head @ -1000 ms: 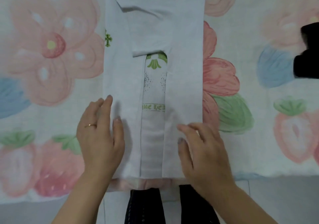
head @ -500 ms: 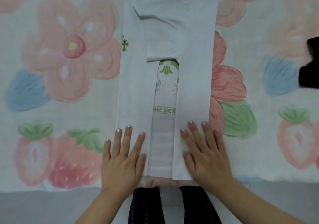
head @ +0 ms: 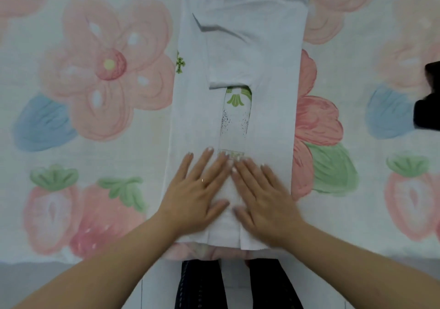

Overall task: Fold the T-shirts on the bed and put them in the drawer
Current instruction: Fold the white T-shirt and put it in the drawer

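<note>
left hand, right hand, apparently flat on t-shirt

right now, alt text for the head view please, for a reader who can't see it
The left hand and right hand press flat, side by side, on the near end of a white T-shirt folded into a long strip on a floral bedsheet. A dark garment lies at the right edge.

Soft, even light; pale, washed-out colours.
We see only faint shadows under the T-shirt's folded sleeve. The left hand and right hand smear slightly, and the bedsheet bows and softens toward its corners.
</note>
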